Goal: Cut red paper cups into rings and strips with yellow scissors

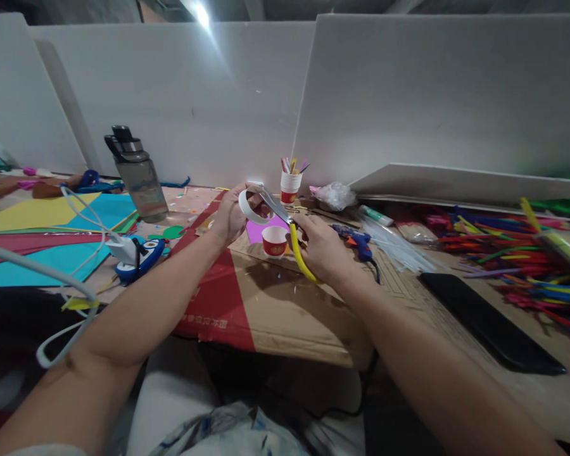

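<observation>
My left hand (232, 214) is closed on a curled white paper strip (247, 209), which bends into a ring shape. In my right hand (320, 244) is a pair of scissors with yellow handles (298, 250). Their metal blades (276, 206) point up and left, at the edge of the paper strip; whether they are parted is hard to make out. Below the blades, a short red and white paper cup (274, 243) stands upright on the cardboard (285, 304). A purple sheet (255, 232) lies behind that cup, partly covered.
Stacked paper cups (291, 183) hold pens at the back. A grey bottle (142, 180), coloured paper (33, 212) and a power plug (123, 249) are at left. To the right are a blue glue gun (360, 244), black phone (489, 322) and pipe cleaners (503, 244).
</observation>
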A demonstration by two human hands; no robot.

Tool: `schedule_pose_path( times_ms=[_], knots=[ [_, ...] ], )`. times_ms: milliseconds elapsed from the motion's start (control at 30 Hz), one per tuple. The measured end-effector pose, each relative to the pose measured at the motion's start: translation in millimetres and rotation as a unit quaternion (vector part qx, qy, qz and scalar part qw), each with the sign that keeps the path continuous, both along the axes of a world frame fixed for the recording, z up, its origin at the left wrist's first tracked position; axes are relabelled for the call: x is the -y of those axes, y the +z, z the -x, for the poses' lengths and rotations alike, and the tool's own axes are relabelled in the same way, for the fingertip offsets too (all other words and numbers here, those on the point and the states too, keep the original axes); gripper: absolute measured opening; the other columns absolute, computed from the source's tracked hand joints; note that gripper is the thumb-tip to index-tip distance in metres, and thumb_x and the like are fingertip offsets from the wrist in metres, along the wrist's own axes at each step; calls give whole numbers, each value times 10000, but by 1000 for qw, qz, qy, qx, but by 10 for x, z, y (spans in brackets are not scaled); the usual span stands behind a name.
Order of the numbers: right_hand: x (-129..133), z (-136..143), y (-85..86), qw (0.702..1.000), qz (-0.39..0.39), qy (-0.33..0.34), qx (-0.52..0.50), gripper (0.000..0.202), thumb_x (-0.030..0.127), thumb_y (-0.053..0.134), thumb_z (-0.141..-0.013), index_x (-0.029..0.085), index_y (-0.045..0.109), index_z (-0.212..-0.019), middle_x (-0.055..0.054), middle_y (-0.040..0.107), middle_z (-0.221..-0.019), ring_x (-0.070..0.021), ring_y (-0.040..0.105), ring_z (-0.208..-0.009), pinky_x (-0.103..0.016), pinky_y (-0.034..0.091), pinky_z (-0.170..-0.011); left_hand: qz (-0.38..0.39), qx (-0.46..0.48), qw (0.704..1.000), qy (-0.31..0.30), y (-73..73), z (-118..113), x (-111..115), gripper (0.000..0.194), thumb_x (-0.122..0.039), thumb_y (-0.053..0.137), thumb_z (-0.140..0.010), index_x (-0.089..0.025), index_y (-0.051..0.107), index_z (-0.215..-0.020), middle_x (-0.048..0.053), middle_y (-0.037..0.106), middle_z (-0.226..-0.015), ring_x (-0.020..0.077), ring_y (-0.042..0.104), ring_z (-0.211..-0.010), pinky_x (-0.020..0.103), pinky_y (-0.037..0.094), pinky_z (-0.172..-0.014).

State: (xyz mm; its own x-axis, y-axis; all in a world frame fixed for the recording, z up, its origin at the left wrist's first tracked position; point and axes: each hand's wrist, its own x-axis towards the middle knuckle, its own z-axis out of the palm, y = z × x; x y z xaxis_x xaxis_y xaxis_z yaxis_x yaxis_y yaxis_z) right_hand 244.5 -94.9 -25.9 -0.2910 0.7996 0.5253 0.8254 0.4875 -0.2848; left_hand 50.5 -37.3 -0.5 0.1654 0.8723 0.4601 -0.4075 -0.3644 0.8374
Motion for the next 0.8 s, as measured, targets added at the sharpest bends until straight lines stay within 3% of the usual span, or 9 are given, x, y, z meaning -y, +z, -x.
schedule_pose_path(
  times_ms=[300,800],
  knots=[
    [5,-5,-9,1000,-6,-6,14,413,216,532,-848,175,617,-1250,-131,653,-1035,-221,558,-758,-328,413,-684,-10,-14,999,-29,-66,71,-135,232,-327,808,-737,-164,645,-762,2,632,-662,99,599,-567,222,470,-537],
    [13,-4,-2,1000,-12,13,10,342,167,502,-871,171,644,-1182,-132,694,-1084,-255,623,-977,-322,441,-815,18,-25,998,-60,-9,115,-173,213,-257,826,-687,-113,668,-681,12,609,-585,70,540,-509,189,397,-492]
  ],
)
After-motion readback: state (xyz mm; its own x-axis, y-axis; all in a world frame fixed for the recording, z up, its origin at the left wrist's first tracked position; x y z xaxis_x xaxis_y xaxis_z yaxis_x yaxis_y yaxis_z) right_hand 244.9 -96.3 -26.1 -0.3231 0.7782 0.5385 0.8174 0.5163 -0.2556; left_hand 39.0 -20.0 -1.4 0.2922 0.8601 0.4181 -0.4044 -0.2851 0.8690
